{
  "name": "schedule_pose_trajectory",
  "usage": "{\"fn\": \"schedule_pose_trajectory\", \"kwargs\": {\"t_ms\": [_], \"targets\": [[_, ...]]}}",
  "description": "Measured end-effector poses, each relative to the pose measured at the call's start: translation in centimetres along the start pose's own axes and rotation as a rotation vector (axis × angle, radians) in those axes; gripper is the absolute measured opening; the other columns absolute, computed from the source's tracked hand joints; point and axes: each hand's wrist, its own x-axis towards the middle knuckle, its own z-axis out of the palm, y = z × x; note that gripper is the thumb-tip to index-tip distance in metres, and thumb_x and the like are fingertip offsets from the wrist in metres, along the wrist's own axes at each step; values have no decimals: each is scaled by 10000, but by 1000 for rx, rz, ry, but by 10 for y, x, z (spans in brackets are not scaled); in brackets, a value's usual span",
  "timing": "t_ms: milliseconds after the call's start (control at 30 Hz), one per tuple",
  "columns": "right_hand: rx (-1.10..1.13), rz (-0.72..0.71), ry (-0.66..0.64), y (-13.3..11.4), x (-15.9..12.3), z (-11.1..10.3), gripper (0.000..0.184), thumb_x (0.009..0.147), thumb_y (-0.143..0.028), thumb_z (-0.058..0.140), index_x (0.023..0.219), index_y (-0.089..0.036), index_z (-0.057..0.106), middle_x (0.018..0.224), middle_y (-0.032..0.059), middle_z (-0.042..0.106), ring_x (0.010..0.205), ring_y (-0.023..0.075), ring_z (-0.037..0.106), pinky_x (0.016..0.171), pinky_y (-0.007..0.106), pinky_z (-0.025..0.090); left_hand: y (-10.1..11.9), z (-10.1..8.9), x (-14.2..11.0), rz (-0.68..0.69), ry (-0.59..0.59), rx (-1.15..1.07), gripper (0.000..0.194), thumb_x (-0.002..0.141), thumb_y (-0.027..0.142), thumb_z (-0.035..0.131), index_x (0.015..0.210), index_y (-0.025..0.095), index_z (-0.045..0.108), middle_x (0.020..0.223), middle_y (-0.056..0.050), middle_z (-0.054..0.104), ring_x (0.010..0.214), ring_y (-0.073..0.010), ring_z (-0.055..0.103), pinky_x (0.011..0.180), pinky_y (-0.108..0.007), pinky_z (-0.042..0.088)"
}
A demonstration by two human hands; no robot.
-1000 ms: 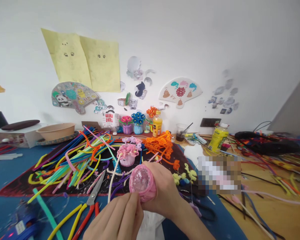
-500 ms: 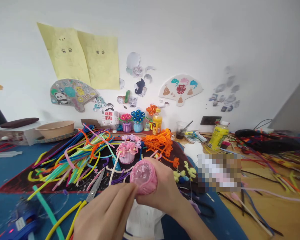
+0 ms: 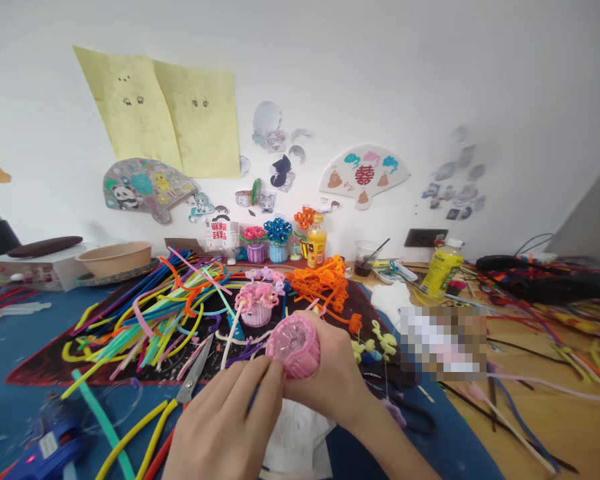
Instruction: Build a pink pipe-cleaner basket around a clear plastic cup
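A small pink pot [image 3: 307,355] wrapped in fuzzy pipe cleaner is tipped so that its clear plastic end faces me. Wrapped around its right side, my right hand [image 3: 337,373] grips it. My left hand [image 3: 230,413] presses its fingertips together at the pot's lower left edge; whether a strand lies between them is hidden. Beyond the pot stands a pink pipe-cleaner flower pot [image 3: 256,307]. Scissors [image 3: 196,370] lie left of my hands, and crumpled white paper [image 3: 297,440] lies beneath them.
Loose coloured pipe cleaners [image 3: 155,320] cover the dark mat's left side. An orange pipe-cleaner heap [image 3: 323,290] lies behind my hands. A blue glue gun [image 3: 47,447] with a red light is at front left. Juice [image 3: 317,243] and a yellow bottle [image 3: 441,270] stand farther back.
The pink pot and both hands sit slightly farther right in view, and the pot's angle has shifted a little. Both hands stay on it. The whole view has moved slightly.
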Motion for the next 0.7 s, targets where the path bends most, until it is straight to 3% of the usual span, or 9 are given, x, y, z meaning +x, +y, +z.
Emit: {"fn": "schedule_pose_trajectory", "kwargs": {"t_ms": [167, 367, 567, 700], "targets": [[-110, -25, 5, 4, -2, 4, 270, 555, -285, 746, 696, -214, 527, 650, -44, 539, 590, 136, 451, 561, 260, 380, -1, -1, 1, 70, -72, 5, 338, 968, 102, 339, 1139, 112, 631, 1041, -122, 737, 914, -215, 720, 774, -297, 602], [-185, -36, 17, 6, -3, 7, 272, 562, -286, 720, 689, -220, 488, 648, -37, 550, 590, 142, 468, 573, 264, 378, 2, 2, 2, 6, -98, -67, 261, 964, 95, 396, 1076, 75, 631, 888, -103, 705, 776, -191, 684, 689, -290, 582], [-162, -7, 16, 2, -2, 5, 268, 567, -272, 702, 660, -224, 455, 630, -46, 518, 584, 131, 436, 549, 249, 359, 6, 11, -1, -40, 17, -73, 160, 957, 103, 490, 1008, 75, 638, 867, -98, 711, 786, -188, 684, 733, -301, 564], [-156, 7, 17, 1, 0, 4, 293, 566, -277, 705, 646, -227, 427, 626, -49, 497, 581, 127, 421, 535, 245, 342, 9, 12, 3, -47, 59, 13, 201, 976, 118, 463, 949, 87, 660, 853, -82, 735, 778, -168, 707, 750, -265, 571]]}}
